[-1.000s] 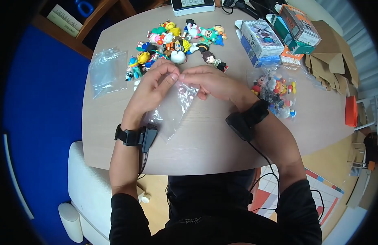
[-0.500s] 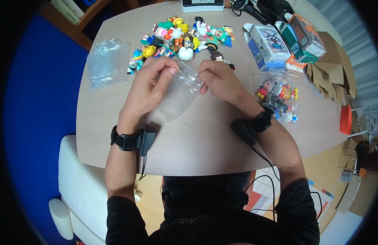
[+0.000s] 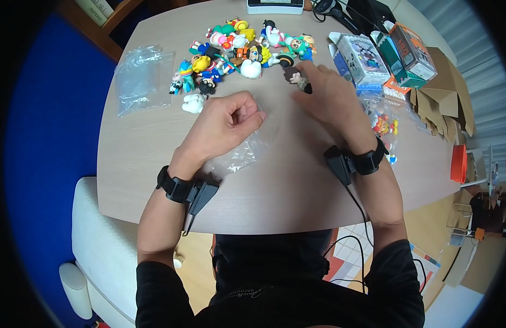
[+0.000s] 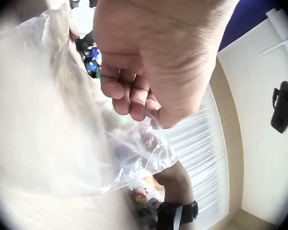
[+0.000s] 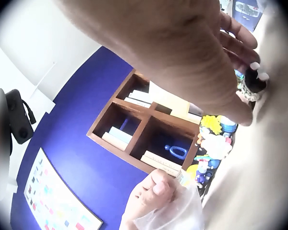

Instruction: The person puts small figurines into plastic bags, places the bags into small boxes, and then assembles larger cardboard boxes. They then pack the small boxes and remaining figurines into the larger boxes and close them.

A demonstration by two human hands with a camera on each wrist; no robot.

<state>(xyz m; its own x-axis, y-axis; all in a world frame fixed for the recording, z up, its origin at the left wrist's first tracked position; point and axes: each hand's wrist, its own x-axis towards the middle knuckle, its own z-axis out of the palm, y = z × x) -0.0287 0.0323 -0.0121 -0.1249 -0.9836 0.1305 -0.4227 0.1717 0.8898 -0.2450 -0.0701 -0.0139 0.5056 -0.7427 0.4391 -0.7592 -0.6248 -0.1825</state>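
Note:
My left hand [image 3: 220,124] pinches the top edge of a clear plastic bag [image 3: 243,156] that hangs over the near middle of the table. In the left wrist view the bag [image 4: 139,158] spreads out below curled fingers [image 4: 139,96]. My right hand [image 3: 336,104] reaches over a small brown-haired figurine [image 3: 292,75], thumb and fingers apart on either side of it. The right wrist view shows dark and white parts of a figurine [image 5: 254,82] between fingertips and thumb. Behind it lies a pile of colourful toy figurines [image 3: 247,52]. A white figurine [image 3: 194,103] lies just beyond the left hand.
Flat clear bags [image 3: 143,82] lie at the table's left. On the right, a filled bag of figurines [image 3: 381,123] is partly covered by the right forearm. Printed boxes [image 3: 365,60] and folded brown cardboard [image 3: 444,90] stand behind it. A white device [image 3: 274,5] sits at the far edge.
The right hand has let go of the bag and moved right and away to the brown-haired figurine. The left hand has stayed on the bag, coming slightly nearer and lower.

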